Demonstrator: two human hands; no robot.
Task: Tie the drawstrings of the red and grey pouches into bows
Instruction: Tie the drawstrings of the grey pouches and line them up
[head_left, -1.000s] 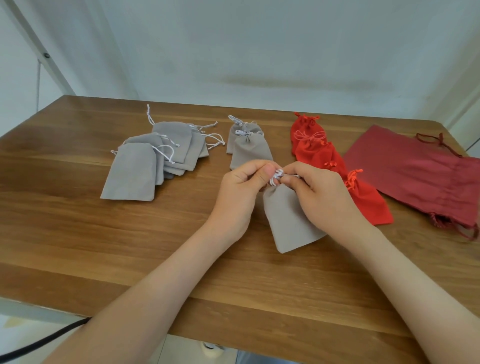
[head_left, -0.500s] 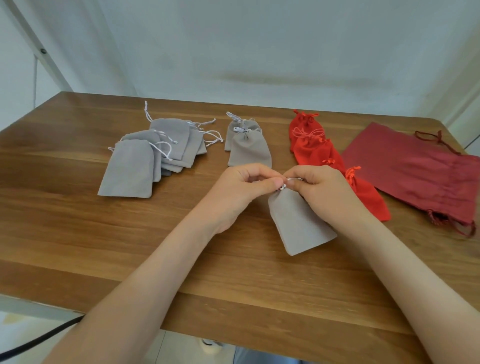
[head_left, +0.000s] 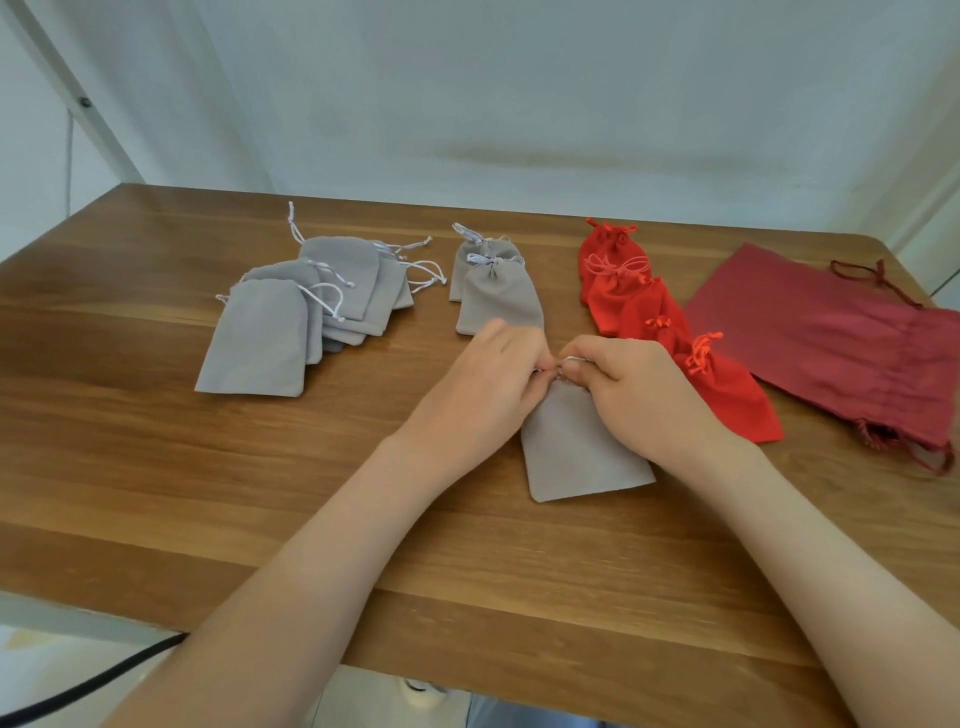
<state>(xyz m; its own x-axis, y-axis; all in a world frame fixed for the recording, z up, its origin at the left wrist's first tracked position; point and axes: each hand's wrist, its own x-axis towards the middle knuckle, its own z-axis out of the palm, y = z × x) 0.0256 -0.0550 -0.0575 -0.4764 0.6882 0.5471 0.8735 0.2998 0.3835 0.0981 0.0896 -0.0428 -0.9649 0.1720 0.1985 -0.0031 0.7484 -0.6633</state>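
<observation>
Progress seems about half: red fabric pouches (head_left: 639, 306) and two grey fabric pouches (head_left: 498, 296) lie bowed on the wooden surface (head_left: 156, 467). Left hand (head_left: 488, 384) and right hand (head_left: 639, 389) pinch the white drawstring (head_left: 569, 359) of a third grey pouch (head_left: 576, 447) mid-surface; an untied grey stack (head_left: 280, 322) waits.

Grey pouch (head_left: 576, 447) matt, velvety perhaps; table (head_left: 156, 467) wood.

Desk (head_left: 156, 467): brown wood, streaked lengthwise grain. Grey pouch (head_left: 576, 452), centre: plain, white drawstring (head_left: 569, 359). Grey pouches (head_left: 260, 343), 10 o'clock: plain, white cords. Red pouches (head_left: 639, 306), 2 o'clock: bright red, orange-red cords. Large bag (head_left: 810, 338), 3 o'clock: dull maroon, darker cord. Cable (head_left: 78, 691), 7 o'clock: black.
</observation>
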